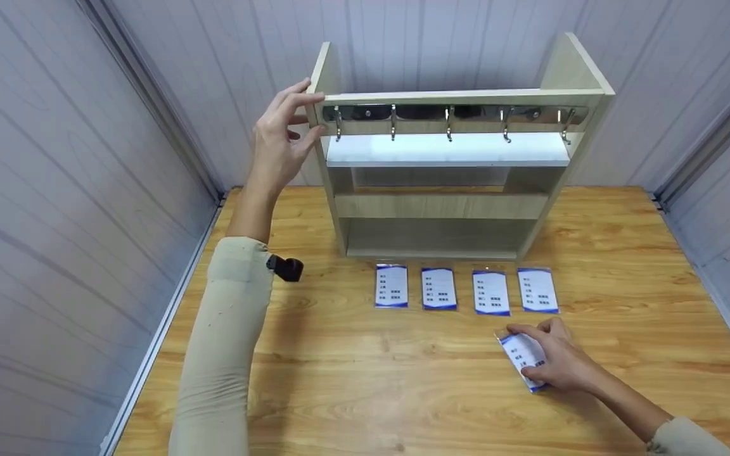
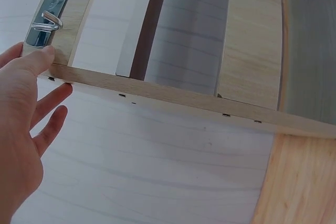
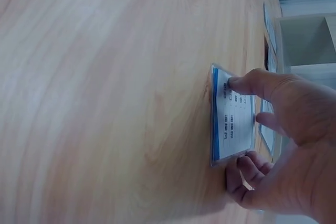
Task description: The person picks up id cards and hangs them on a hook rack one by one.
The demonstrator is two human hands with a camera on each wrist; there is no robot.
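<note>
1 card (image 1: 522,358) lies flat on the surface (image 1: 352,361), long axis angled up-left, pinched by the right hand (image 1: 558,362); the left hand (image 1: 284,140), fingers straight, touches the rack (image 1: 460,98).

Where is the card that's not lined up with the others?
In the head view, the loose card lies on the table under the right hand, just below the row of four cards.

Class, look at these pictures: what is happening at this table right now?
A person steadies a small wooden rack with the left hand, fingers on its upper left corner beside a row of metal hooks. The right hand grips a badge card lying on the wooden table. Four more cards lie in a row in front of the rack; no hook holds anything.
</note>
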